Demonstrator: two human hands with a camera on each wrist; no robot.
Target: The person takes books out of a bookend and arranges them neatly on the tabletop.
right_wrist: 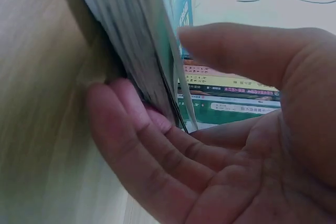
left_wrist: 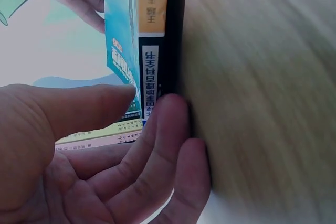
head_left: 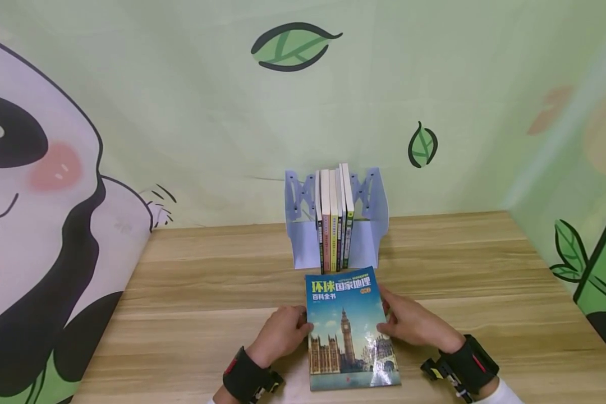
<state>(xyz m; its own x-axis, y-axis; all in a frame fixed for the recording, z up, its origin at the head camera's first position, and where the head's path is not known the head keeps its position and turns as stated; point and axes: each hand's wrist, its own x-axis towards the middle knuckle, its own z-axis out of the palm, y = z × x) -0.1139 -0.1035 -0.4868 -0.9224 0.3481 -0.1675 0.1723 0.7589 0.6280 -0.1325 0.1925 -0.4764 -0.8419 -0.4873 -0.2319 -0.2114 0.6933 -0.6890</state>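
Note:
A blue book (head_left: 333,320) with a clock tower on its cover lies face up in front of the book rack. At its left edge my left hand (head_left: 281,334) grips it, thumb on the cover. In the left wrist view the fingertips (left_wrist: 173,111) curl against the lower side of the spine (left_wrist: 150,77). My right hand (head_left: 416,321) holds the opposite side, thumb at the cover's edge. The right wrist view shows fingers (right_wrist: 128,106) tucked at the bottom of the page block (right_wrist: 128,30); the front cover stands slightly apart from the pages.
Behind the book stands a pale blue-purple book rack (head_left: 305,244) with several upright books (head_left: 333,224), spines facing me. The wooden table (head_left: 207,269) reaches back to a green wall (head_left: 207,123) with painted leaves and a panda at left.

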